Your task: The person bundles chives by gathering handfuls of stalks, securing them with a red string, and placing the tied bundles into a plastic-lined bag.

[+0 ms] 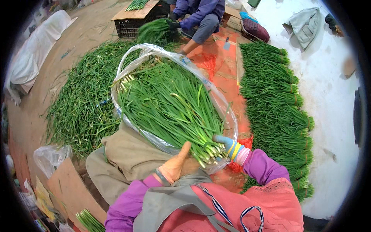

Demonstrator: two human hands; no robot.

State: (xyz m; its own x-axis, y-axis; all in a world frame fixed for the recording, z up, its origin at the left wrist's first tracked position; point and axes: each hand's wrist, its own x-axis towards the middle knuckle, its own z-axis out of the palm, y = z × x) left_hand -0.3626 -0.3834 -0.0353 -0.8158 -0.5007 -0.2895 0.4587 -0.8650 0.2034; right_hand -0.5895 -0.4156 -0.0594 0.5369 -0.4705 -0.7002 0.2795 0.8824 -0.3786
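Note:
A big heap of garlic chives (166, 92), long flat green leaves with pale stem ends, lies in an open clear plastic bag (230, 116) in front of my lap. My right hand (228, 146), in a blue glove with a striped cuff, closes on the stem ends at the bag's near right edge. Beside those ends is my left hand (174, 165), in an orange glove. One digit of it points up, apart from the rest, and it holds nothing I can see. Its other fingers are partly blurred.
Loose green leaves (85, 96) pile up at the left. Tied chive bunches (274, 116) stand in a long row at right, beside white sheeting (332, 127). Across from me, a seated person (201, 19) in dark gloves handles greens by a black crate (129, 29). Cardboard (75, 189) leans lower left.

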